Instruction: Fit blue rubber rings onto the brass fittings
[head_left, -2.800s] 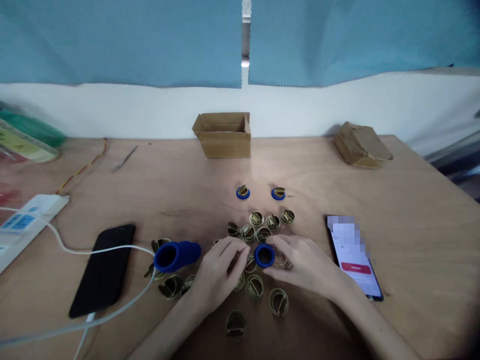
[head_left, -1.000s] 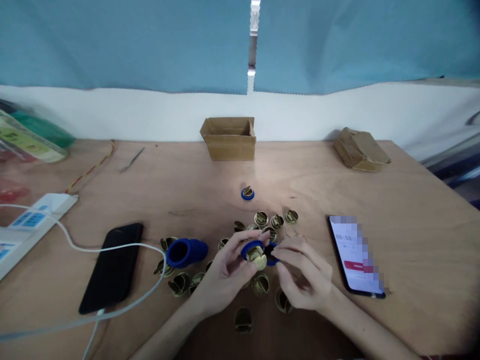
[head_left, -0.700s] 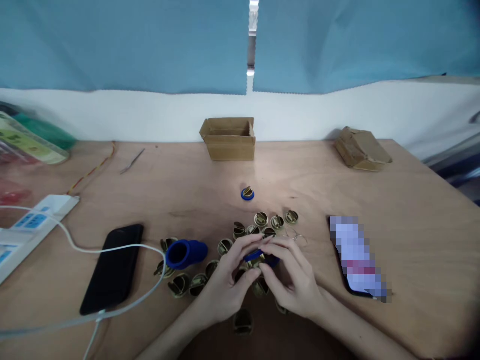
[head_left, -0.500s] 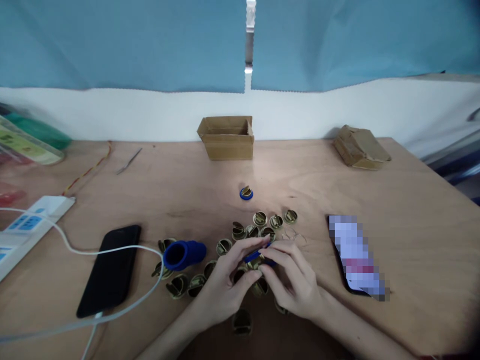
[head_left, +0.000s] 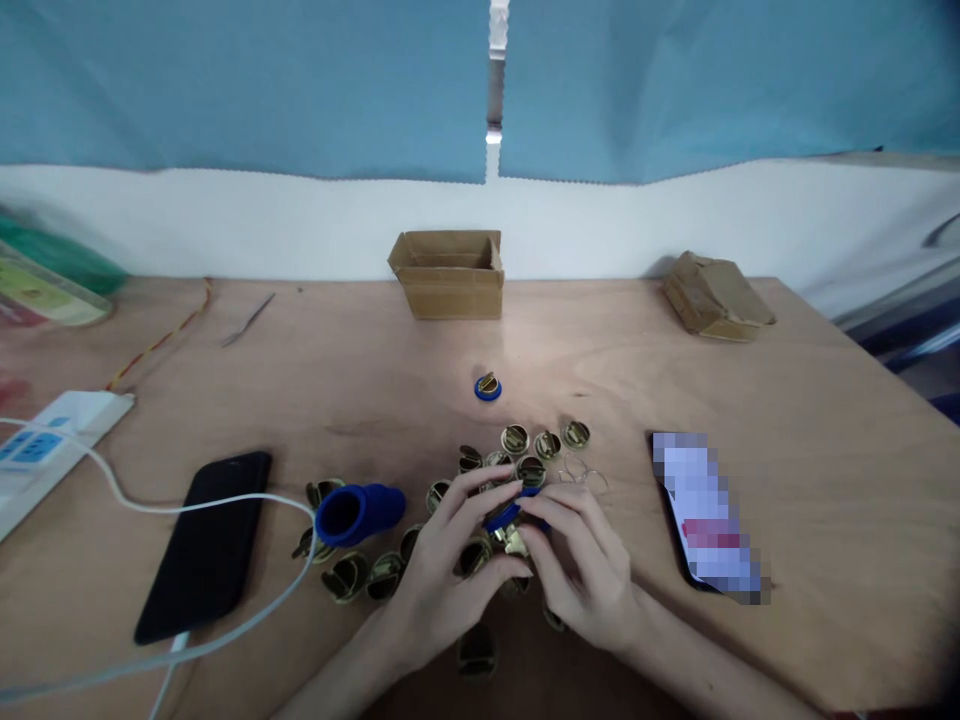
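Between my fingers is a round brass-coloured piece (head_left: 513,540) with a blue ring (head_left: 504,517) at its far side. My right hand (head_left: 581,550) pinches it between thumb and fingers. The fingertips of my left hand (head_left: 450,560) press the blue ring from the other side, its thumb lowered away from the brass part. My fingers hide part of both. Several similar brass pieces (head_left: 385,574) with raised flaps lie around and under my hands. A stack of blue rings (head_left: 360,514) lies on its side to the left. One brass piece in a blue ring (head_left: 488,387) sits farther back.
An open cardboard box (head_left: 454,295) and a crumpled one (head_left: 716,295) stand at the back. A black phone (head_left: 206,545) with a white cable (head_left: 289,500) lies left, near a power strip (head_left: 64,450). Another phone (head_left: 705,520) lies right. Tweezers (head_left: 249,320) lie back left.
My left thumb has moved down and away from the brass piece, showing more of it. The whole view has shifted slightly, with the things on the table appearing a little farther left.
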